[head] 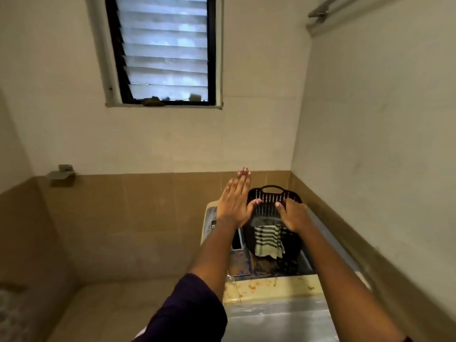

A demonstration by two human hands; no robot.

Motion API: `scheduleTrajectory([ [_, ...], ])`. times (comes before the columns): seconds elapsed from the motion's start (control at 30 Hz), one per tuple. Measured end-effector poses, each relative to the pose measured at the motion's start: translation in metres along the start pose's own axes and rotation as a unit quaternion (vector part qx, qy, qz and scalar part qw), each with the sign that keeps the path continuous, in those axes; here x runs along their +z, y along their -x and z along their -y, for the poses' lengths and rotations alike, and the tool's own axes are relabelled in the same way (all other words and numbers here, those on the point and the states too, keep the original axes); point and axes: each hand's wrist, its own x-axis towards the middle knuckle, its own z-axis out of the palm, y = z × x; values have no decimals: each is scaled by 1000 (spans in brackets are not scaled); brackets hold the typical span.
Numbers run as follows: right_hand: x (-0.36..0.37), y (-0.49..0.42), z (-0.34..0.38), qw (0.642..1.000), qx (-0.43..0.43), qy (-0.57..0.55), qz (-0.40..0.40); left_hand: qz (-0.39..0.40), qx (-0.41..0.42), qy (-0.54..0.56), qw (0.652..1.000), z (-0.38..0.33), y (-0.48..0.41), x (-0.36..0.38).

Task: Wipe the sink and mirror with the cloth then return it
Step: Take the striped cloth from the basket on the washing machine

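A striped green-and-white cloth (268, 240) hangs over the near rim of a black perforated plastic basket (269, 193), which stands on top of a machine in the room's right corner. My left hand (234, 201) is held flat above the basket's left side, fingers straight and together, holding nothing. My right hand (294, 214) rests on the basket's right rim, just above the cloth, fingers curled over the edge. No sink or mirror is in view.
The basket sits on a grey washing machine (278, 317) with a stained top panel. A louvred window (165, 50) is high on the far wall. A metal bracket (61, 175) juts from the tiled wall at left. A towel rail (320, 13) is at top right.
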Motion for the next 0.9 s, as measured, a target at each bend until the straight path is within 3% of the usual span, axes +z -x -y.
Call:
scheduleTrajectory([
  [0.13,17,1,-22,994,48,27,99,24,10,3,1000,-9,0,30],
  [0.3,34,-2,-24,986,80,58,137,16,26,7,1000,-1,3,53],
  [0.53,65,-39,-38,979,106,-106,136,15,1,-11,1000,21,13,49],
  [0.67,37,-9,5,981,100,-155,60,17,-6,-6,1000,31,17,32],
  [0.77,30,7,29,978,112,-160,-67,14,-19,-24,999,45,25,15],
  [0.9,19,30,75,963,45,-184,-189,5,-50,-34,998,69,46,-15],
])
